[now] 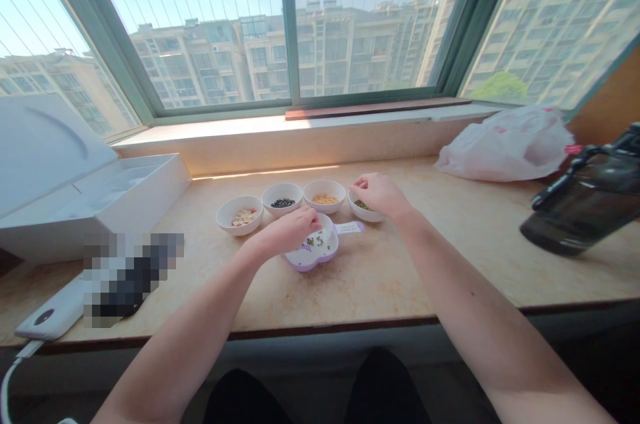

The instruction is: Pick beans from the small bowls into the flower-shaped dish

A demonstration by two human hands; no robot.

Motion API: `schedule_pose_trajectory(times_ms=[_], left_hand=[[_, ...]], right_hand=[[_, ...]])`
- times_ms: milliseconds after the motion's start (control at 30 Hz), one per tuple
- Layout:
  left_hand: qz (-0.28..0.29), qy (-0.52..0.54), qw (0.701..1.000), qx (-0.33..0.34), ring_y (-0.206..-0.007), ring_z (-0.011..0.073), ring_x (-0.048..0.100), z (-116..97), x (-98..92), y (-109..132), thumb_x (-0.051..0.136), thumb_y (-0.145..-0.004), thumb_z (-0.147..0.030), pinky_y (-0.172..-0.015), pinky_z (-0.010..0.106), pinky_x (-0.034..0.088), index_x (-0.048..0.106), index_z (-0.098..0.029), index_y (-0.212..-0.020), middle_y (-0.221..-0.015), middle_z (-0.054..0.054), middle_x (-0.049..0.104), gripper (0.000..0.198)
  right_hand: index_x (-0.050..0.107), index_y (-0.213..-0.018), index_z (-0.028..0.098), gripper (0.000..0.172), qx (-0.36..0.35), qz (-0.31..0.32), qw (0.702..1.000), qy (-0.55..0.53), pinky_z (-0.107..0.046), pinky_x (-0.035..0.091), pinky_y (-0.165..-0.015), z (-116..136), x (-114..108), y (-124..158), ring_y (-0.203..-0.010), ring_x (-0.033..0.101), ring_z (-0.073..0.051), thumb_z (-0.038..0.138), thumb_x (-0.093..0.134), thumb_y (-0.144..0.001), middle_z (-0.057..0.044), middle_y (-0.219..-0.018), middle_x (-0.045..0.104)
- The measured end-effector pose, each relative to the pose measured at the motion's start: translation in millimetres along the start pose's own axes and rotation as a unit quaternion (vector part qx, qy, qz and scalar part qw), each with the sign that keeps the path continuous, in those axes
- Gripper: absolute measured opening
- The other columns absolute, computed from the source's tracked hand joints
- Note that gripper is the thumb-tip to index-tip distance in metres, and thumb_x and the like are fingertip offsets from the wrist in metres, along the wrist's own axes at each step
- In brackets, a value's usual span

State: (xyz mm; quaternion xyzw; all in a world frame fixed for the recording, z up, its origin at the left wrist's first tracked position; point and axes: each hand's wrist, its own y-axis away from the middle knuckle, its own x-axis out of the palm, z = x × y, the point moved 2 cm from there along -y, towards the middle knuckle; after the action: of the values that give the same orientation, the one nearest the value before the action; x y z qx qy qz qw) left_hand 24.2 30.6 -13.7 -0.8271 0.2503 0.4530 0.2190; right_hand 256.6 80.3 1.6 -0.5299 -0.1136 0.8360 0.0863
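Primary relation: right hand [377, 192] directly over the rightmost white bowl [369, 216], right of centre in the frame, fingertips at the left part of the rim, close above green beans [363, 206]. Petal-edged dish [310, 265], white with lilac rim, at centre of frame — down and to the left from right hand, partly beneath left hand [297, 227]. Nearer to dish: left hand. Nearer to rightmost white bowl: right hand.

Long axis of dish: from rounded body at lower left to labelled handle [350, 228] at upper right, ending just short of the rightmost white bowl. Inside dish: a few scattered beans [319, 242].

Pose, right: forearm rising from lower right corner, slanting up and left; back of hand upward, fingers bent down to the left, bunched together. Cannot tell whether pinched on a bean.

Pose, left: forearm rising from lower left, slanting up and right; fingers curled together over the upper left part of dish — fingertips partly hidden, grip or contact impossible to tell.
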Motion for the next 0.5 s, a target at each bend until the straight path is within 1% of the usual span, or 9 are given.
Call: schedule_pose_trajectory(times_ms=[67, 133, 167, 200, 267, 300, 367, 433, 500], left_hand=[[-0.032, 0.107, 0.993, -0.033, -0.069, 0.0156, 0.044, -2, -4.8, 1, 0.048, -0.099, -0.026, -0.067, 0.032, 0.033, 0.047, -0.02, -0.074, -0.075, 0.0, 0.05, 0.026], [-0.032, 0.265, 0.962, -0.057, -0.062, 0.0134, 0.038, -6, -8.5, 2, 0.048, -0.1, -0.035, -0.062, 0.03, 0.03, 0.044, -0.02, -0.073, -0.07, -0.002, 0.043, 0.031], [-0.023, 0.357, 0.932, -0.059, -0.061, 0.0123, 0.036, -9, -10.3, 3, 0.049, -0.1, -0.039, -0.06, 0.029, 0.03, 0.044, -0.02, -0.073, -0.069, -0.003, 0.04, 0.033], [-0.014, 0.447, 0.892, -0.057, -0.06, 0.0114, 0.035, -11, -12.3, 4, 0.053, -0.099, -0.043, -0.059, 0.027, 0.031, 0.045, -0.019, -0.074, -0.07, -0.003, 0.039, 0.035], [-0.002, 0.594, 0.804, -0.044, -0.062, 0.0098, 0.038, -16, -17.0, 5, 0.064, -0.093, -0.044, -0.059, 0.024, 0.034, 0.049, -0.018, -0.079, -0.073, -0.003, 0.039, 0.033], [-0.001, 0.641, 0.767, -0.04, -0.062, 0.0093, 0.039, -18, -19.3, 6, 0.07, -0.09, -0.042, -0.059, 0.023, 0.035, 0.051, -0.018, -0.081, -0.074, -0.003, 0.04, 0.032], [-0.003, 0.693, 0.72, -0.038, -0.062, 0.0084, 0.041, -19, -22.2, 6, 0.076, -0.086, -0.036, -0.058, 0.022, 0.036, 0.054, -0.017, -0.083, -0.074, -0.004, 0.04, 0.029], [-0.006, 0.713, 0.7, -0.044, -0.062, 0.0079, 0.042, -18, -22.1, 6, 0.077, -0.086, -0.033, -0.056, 0.021, 0.037, 0.057, -0.016, -0.084, -0.073, -0.004, 0.04, 0.027], [-0.007, 0.717, 0.695, -0.056, -0.062, 0.0075, 0.043, -17, -19.0, 5, 0.077, -0.085, -0.033, -0.057, 0.02, 0.039, 0.058, -0.015, -0.083, -0.073, -0.004, 0.042, 0.026]], right_hand=[[0.077, -0.096, 0.017, 0.027, -0.011, -0.012, 1.0, -0.021, -0.031, 0.047, -0.074, 2, 1, 0, -0.089, 0.07, -0.023, 0.039, 0.062, -0.091, -0.01, -0.1, 0.078], [0.077, -0.094, 0.017, 0.026, -0.034, -0.026, 0.998, -0.054, -0.031, 0.047, -0.075, 5, 1, 0, -0.087, 0.07, -0.022, 0.037, 0.062, -0.092, -0.01, -0.096, 0.078], [0.077, -0.093, 0.017, 0.025, -0.051, -0.035, 0.995, -0.073, -0.031, 0.047, -0.075, 8, 1, 0, -0.085, 0.069, -0.022, 0.036, 0.062, -0.092, -0.009, -0.095, 0.078], [0.077, -0.092, 0.017, 0.024, -0.074, -0.043, 0.992, -0.091, -0.03, 0.048, -0.075, 11, 1, 1, -0.083, 0.069, -0.021, 0.035, 0.061, -0.092, -0.009, -0.093, 0.078], [0.077, -0.091, 0.017, 0.023, -0.126, -0.053, 0.983, -0.123, -0.031, 0.047, -0.074, 18, 1, 3, -0.077, 0.067, -0.019, 0.034, 0.061, -0.093, -0.008, -0.091, 0.078], [0.076, -0.091, 0.018, 0.023, -0.151, -0.054, 0.977, -0.141, -0.031, 0.047, -0.073, 21, 1, 5, -0.074, 0.066, -0.018, 0.035, 0.061, -0.093, -0.007, -0.091, 0.077], [0.076, -0.092, 0.018, 0.027, -0.186, -0.048, 0.962, -0.193, -0.031, 0.047, -0.071, 28, 1, 10, -0.071, 0.064, -0.018, 0.04, 0.06, -0.093, -0.007, -0.091, 0.077], [0.075, -0.096, 0.018, 0.032, -0.2, -0.034, 0.941, -0.27, -0.03, 0.047, -0.067, 35, 1, 16, -0.07, 0.063, -0.017, 0.046, 0.06, -0.093, -0.007, -0.09, 0.076], [0.074, -0.101, 0.017, 0.037, -0.204, 0.002, 0.916, -0.347, -0.028, 0.046, -0.062, 42, 2, 23, -0.067, 0.062, -0.016, 0.052, 0.064, -0.09, -0.006, -0.087, 0.074]])
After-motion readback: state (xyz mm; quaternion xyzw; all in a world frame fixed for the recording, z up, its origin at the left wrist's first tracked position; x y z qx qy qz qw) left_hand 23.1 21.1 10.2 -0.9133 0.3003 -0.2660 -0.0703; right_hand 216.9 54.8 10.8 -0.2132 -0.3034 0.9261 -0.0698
